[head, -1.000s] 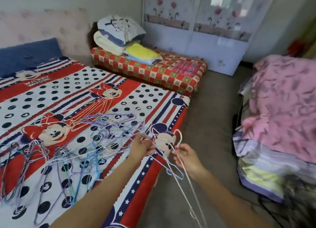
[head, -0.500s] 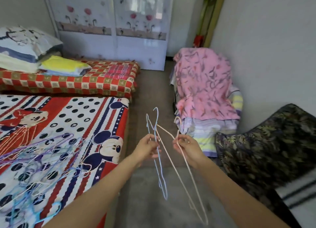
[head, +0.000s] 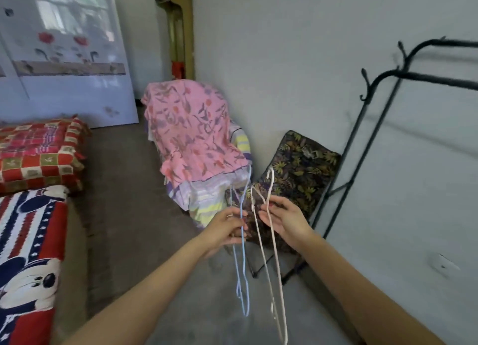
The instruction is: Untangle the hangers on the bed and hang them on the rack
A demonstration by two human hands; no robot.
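Note:
My left hand pinches a thin light-blue wire hanger that hangs down over the floor. My right hand holds a cream-white hanger near its neck; its hook rises above my fingers and its long body trails toward the bottom edge. The two hangers hang side by side, slightly apart. A black metal rack with curved top rails stands against the right wall, above and to the right of my hands. Only a corner of the cartoon-print bed shows at the left, with no hangers visible on it.
A chair draped in pink floral cloth stands ahead against the wall, with a dark leaf-print cushion beside the rack's foot. A red checked mattress and a white flowered wardrobe lie at the left. Grey floor runs between.
The view has swung right from the bed to the wall, bringing the rack into sight. Both hands carried the blue and white hangers off the bed pile, now separated.

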